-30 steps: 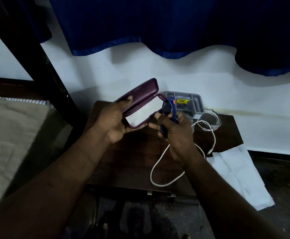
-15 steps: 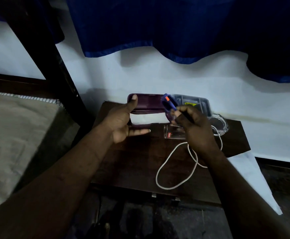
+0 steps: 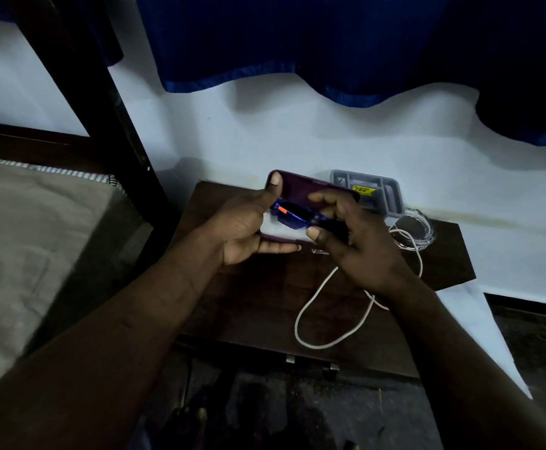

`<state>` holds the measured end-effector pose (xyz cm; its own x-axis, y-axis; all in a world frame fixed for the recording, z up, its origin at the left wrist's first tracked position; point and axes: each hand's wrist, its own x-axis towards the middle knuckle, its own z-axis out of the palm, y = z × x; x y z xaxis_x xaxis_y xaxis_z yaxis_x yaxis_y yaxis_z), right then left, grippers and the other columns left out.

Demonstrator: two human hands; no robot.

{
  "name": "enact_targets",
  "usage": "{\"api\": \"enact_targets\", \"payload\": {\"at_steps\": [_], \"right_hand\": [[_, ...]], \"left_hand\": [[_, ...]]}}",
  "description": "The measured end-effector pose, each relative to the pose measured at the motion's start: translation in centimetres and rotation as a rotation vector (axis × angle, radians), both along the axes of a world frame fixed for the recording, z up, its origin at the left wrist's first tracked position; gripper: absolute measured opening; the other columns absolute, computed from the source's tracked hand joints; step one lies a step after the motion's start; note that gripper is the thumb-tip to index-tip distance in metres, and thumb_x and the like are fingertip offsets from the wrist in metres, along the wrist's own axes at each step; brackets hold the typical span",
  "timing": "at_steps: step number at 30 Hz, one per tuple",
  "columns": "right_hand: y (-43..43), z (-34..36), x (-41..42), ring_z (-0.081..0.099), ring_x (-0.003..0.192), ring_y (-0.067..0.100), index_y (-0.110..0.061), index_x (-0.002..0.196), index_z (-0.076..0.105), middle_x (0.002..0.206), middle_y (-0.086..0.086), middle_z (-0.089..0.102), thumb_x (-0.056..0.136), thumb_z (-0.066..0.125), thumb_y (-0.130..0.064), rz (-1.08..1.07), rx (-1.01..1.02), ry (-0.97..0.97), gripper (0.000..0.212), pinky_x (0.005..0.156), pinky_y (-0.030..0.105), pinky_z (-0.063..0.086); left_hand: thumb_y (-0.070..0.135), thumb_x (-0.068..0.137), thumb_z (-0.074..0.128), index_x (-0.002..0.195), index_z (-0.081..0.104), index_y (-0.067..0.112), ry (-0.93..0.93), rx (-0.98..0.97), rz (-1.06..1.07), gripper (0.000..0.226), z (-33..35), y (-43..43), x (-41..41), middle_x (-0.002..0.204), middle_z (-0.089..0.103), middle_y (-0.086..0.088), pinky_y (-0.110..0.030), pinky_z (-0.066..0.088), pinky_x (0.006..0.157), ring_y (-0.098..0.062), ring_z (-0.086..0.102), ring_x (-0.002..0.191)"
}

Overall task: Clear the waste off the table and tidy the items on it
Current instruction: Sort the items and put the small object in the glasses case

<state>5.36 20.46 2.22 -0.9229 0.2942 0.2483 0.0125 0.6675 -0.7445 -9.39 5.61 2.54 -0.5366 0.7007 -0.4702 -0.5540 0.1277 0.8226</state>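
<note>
At mid-frame the left hand (image 3: pixel 245 228) grips the open maroon glasses case (image 3: pixel 301 190) while the right hand (image 3: pixel 359 245) pinches the blue sunglasses (image 3: pixel 292 217) lengthwise along its tray.

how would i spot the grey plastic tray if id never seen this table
Find the dark wooden table against the white wall. At its back edge, behind the open purple case, lies the grey plastic tray. It alone has compartments and a yellow sticker.

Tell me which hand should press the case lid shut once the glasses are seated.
Probably left. The left hand already grips the purple case, thumb on its lid; the right hand holds the blue glasses.
</note>
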Motion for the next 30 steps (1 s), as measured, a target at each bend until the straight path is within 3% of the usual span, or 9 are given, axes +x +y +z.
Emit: {"api": "enact_targets", "payload": {"at_steps": [4, 8, 11, 15, 20, 27, 30], "right_hand": [[0.6, 0.2, 0.2, 0.063, 0.113, 0.016, -0.027, 0.129, 0.064, 0.119, -0.004, 0.070, 0.093, 0.070, -0.030, -0.043, 0.131, 0.002, 0.036, 0.096, 0.046, 0.052], [1.1, 0.5, 0.3, 0.063, 0.109, 0.012, -0.020, 0.127, 0.069, 0.117, -0.009, 0.067, 0.096, 0.070, -0.021, -0.081, 0.107, 0.064, 0.032, 0.095, 0.034, 0.051], [1.2, 0.7, 0.2, 0.064, 0.105, 0.010, -0.015, 0.124, 0.072, 0.116, -0.002, 0.070, 0.097, 0.069, -0.017, -0.060, 0.081, 0.087, 0.028, 0.093, 0.028, 0.050], [0.5, 0.4, 0.0, 0.061, 0.104, 0.014, -0.018, 0.119, 0.074, 0.111, -0.005, 0.073, 0.096, 0.070, -0.023, -0.063, 0.155, 0.057, 0.024, 0.092, 0.036, 0.050], [-0.5, -0.2, -0.3, 0.057, 0.094, 0.021, -0.020, 0.101, 0.074, 0.092, -0.005, 0.073, 0.091, 0.069, -0.034, -0.072, 0.297, 0.101, 0.019, 0.081, 0.044, 0.049], [-0.3, -0.6, -0.6, 0.062, 0.104, 0.026, -0.019, 0.097, 0.078, 0.110, -0.003, 0.072, 0.093, 0.073, -0.029, -0.071, 0.409, 0.207, 0.012, 0.090, 0.046, 0.046], [0.0, -0.8, -0.7, 0.062, 0.100, 0.026, -0.019, 0.098, 0.080, 0.103, 0.000, 0.069, 0.092, 0.075, -0.028, -0.097, 0.408, 0.238, 0.011, 0.087, 0.047, 0.046]], "left_hand": [[0.061, 0.090, 0.062, 0.122, 0.066, 0.009, -0.058, 0.026, -0.020, 0.060, 0.5, -0.2, -0.2, 0.113, 0.076, -0.016, -0.048, 0.061, 0.071, -0.035, 0.075, 0.099], [0.058, 0.090, 0.064, 0.124, 0.066, 0.009, -0.085, 0.040, -0.031, 0.060, 0.4, -0.3, -0.1, 0.116, 0.075, -0.016, -0.050, 0.061, 0.072, -0.036, 0.074, 0.102], [0.059, 0.091, 0.062, 0.125, 0.066, 0.008, -0.084, 0.049, -0.040, 0.062, 0.4, -0.3, -0.1, 0.117, 0.075, -0.016, -0.048, 0.061, 0.071, -0.035, 0.074, 0.102], [0.062, 0.089, 0.062, 0.128, 0.065, 0.007, -0.079, 0.048, -0.070, 0.067, 0.2, -0.3, -0.2, 0.117, 0.074, -0.019, -0.048, 0.061, 0.075, -0.036, 0.074, 0.104], [0.061, 0.091, 0.061, 0.121, 0.068, 0.007, -0.091, 0.046, -0.067, 0.063, 0.0, -0.3, -0.2, 0.114, 0.075, -0.019, -0.048, 0.061, 0.075, -0.036, 0.075, 0.098], [0.059, 0.094, 0.058, 0.121, 0.068, 0.008, -0.099, 0.024, -0.037, 0.059, 0.1, -0.2, -0.1, 0.114, 0.075, -0.018, -0.048, 0.062, 0.075, -0.035, 0.075, 0.098], [0.057, 0.093, 0.060, 0.120, 0.068, 0.010, -0.113, 0.028, -0.038, 0.055, 0.2, -0.3, 0.0, 0.115, 0.075, -0.018, -0.048, 0.062, 0.076, -0.036, 0.074, 0.101]]}}
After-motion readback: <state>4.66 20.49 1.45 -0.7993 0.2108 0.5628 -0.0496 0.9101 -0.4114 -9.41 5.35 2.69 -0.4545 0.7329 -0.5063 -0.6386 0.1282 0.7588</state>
